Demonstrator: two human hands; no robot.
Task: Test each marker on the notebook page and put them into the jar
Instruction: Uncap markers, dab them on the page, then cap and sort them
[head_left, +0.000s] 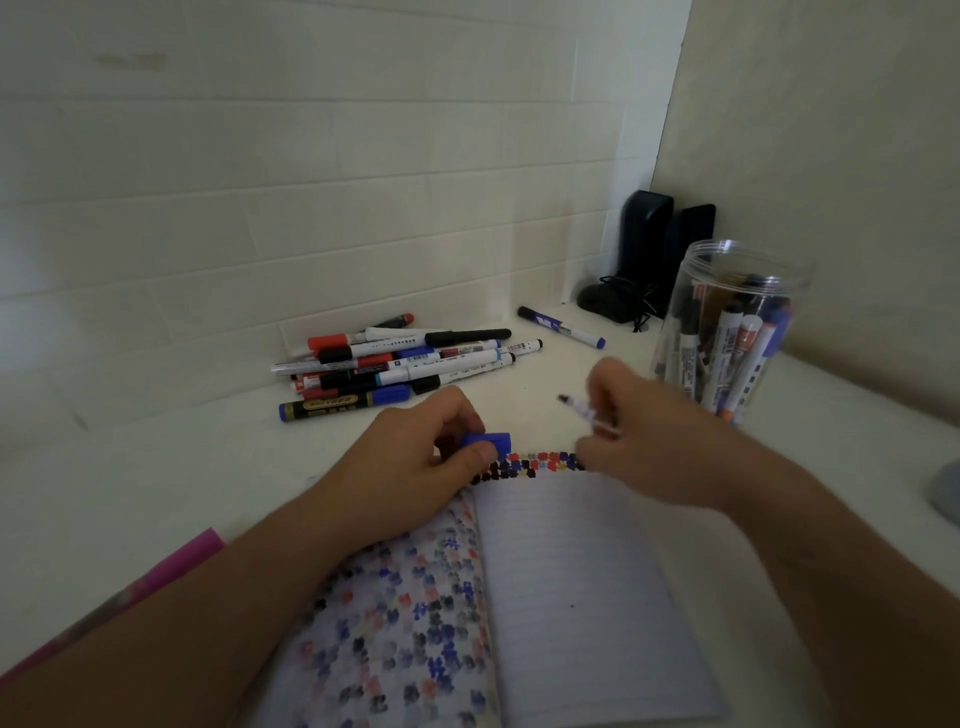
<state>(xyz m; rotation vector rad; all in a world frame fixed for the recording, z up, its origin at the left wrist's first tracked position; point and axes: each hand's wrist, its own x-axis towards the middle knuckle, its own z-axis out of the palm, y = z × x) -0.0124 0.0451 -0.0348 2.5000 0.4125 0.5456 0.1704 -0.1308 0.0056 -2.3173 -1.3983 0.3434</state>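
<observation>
An open notebook (571, 587) lies in front of me; its left page is covered in coloured marks and a row of marks runs along the top of the right page. My left hand (415, 457) pinches a blue marker cap (488, 441) at the notebook's top edge. My right hand (644, 431), blurred, grips an uncapped white marker (582, 410) whose dark tip points left, just above the page. A clear plastic jar (727, 332) holding several markers stands at the right. A pile of markers (395, 358) lies behind my left hand.
A single marker (561, 326) lies apart near the back wall. Two black speakers with a cable (649, 254) stand in the corner behind the jar. A pink object (171, 566) pokes out under my left forearm. A grey object (948, 488) sits at the right edge.
</observation>
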